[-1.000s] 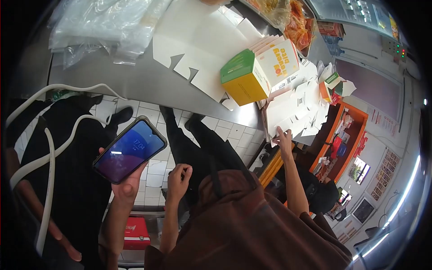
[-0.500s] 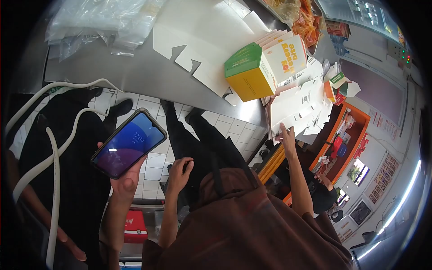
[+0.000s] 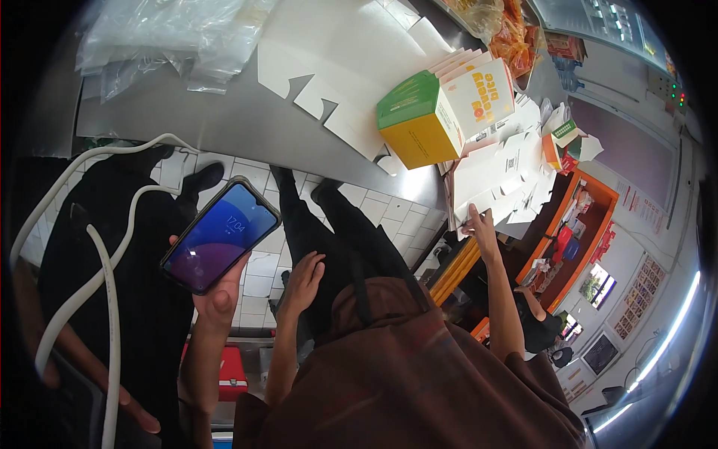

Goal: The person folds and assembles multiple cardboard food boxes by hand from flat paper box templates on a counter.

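My left hand [image 3: 305, 280] hangs in front of my dark trousers, fingers loosely stretched, with nothing in it. At the right, my right hand [image 3: 479, 223] is at the near corner of a stack of flat white cardboard box blanks [image 3: 490, 170], fingers closed on its edge. Close by on the counter stands a green and yellow folded carton [image 3: 422, 127], with several printed cartons [image 3: 479, 93] nested in a row behind it. Left of my left hand, another person's hand [image 3: 217, 299] holds up a smartphone [image 3: 222, 236] with its lock screen lit.
The steel counter [image 3: 187, 116] carries clear plastic bags [image 3: 168, 45] and a large white cardboard sheet [image 3: 329, 52]. White cables [image 3: 90, 284] loop at the left beside a person in black. An orange shelf [image 3: 576, 232] and another person [image 3: 542, 322] are at the right.
My left hand has lifted slightly and its fingers have straightened. The other person's hand has moved the phone slightly right. My right hand stays at the stack's corner.
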`<state>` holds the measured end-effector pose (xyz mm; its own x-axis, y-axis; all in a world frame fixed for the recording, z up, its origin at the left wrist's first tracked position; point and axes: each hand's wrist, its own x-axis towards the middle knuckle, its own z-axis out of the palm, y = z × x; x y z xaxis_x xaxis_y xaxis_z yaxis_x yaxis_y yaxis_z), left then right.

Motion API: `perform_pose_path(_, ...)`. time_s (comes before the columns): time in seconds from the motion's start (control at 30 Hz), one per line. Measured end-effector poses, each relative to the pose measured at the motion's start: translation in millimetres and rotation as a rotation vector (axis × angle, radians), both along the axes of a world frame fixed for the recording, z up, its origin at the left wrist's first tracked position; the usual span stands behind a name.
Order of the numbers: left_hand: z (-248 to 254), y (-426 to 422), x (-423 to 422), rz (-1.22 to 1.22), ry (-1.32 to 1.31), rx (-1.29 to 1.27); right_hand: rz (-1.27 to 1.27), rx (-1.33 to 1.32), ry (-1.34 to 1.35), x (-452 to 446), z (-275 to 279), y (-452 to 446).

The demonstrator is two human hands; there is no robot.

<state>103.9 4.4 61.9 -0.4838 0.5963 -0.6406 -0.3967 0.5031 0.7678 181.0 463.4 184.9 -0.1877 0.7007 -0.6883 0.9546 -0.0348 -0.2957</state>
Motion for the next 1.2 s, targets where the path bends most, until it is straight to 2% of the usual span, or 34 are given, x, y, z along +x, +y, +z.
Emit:
perform_pose_path(0.27, -3, 3, -5, 0.004, -0.044, -0.003, 0.037, 0.038, 0.028, 1, -3, 2)
perform_pose_path(0.47, 2, 9, -24, -0.056, -0.138, -0.029, -0.051, 0.026, 0.154, 18, -12, 7)
perform_pose_path(0.5, 2, 11, -29, -0.052, -0.147, -0.032, -0.094, -0.003, 0.103, 15, -9, 9)
perform_pose_path(0.6, 10, 16, -42, -0.036, -0.064, -0.106, 0.215, 0.65, -0.097, 6, -8, -8)
perform_pose_path(0.63, 14, 18, -48, -0.025, -0.015, -0.141, 0.285, 0.739, -0.055, -11, 8, -21)
perform_pose_path(0.73, 11, 23, -61, -0.035, 0.109, -0.145, 0.653, 0.991, 0.177, -40, 11, -35)
perform_pose_path(0.83, 21, 39, -82, -0.032, 0.162, -0.018, 0.786, 0.762, -0.074, -49, -2, -36)
perform_pose_path(0.93, 55, 62, -106, -0.069, 0.197, 0.063, 0.654, 0.403, -0.073, -55, 10, -16)
perform_pose_path(1.07, 107, 94, -130, -0.13, 0.257, 0.172, 0.749, 0.246, 0.153, -34, 9, 26)
perform_pose_path(1.1, 112, 100, -133, -0.163, 0.256, 0.211, 0.553, 0.157, 0.325, -31, 12, 35)
perform_pose_path(1.13, 118, 108, -137, -0.198, 0.254, 0.252, 0.439, 0.192, 0.386, -30, 21, 40)
perform_pose_path(1.2, 136, 126, -146, -0.284, 0.195, 0.27, 0.232, 0.481, 0.448, -33, 59, 37)
